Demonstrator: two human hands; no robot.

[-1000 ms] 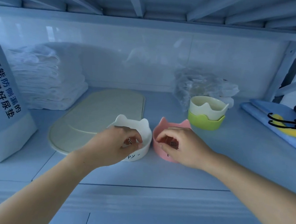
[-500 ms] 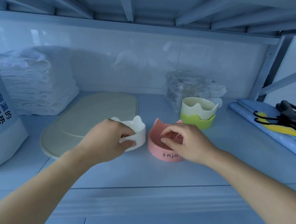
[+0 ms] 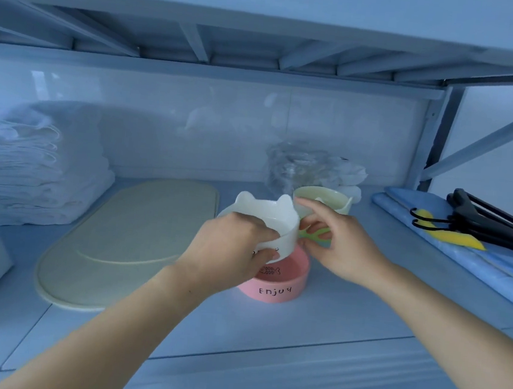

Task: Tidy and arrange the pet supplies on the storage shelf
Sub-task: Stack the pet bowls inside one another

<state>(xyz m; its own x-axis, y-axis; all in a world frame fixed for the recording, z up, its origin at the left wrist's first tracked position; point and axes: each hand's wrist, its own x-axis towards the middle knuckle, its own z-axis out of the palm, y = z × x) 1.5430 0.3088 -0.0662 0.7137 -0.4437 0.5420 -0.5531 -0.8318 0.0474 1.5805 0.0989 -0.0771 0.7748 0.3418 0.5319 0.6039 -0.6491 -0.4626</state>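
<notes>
1. The left hand (image 3: 228, 248) holds the white bowl (image 3: 265, 220) by its near rim, lifted and tilted above the pink bowl (image 3: 274, 284).
2. The pink bowl stands on the shelf (image 3: 236, 327), marked "Enjoy".
3. The right hand (image 3: 338, 246) is at the white bowl's right side, fingers loosely curled, in front of the stacked cream bowl (image 3: 324, 197) and green bowl (image 3: 314, 233).
4. A mat (image 3: 125, 244) lies to the left.

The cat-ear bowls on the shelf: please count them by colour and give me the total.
White cat-ear bowl, held in the left hand: 1
Pink cat-ear bowl: 1
Pale yellow cat-ear bowl: 1
Green cat-ear bowl, under the pale yellow one, behind the right hand: 1
Total: 4
</notes>
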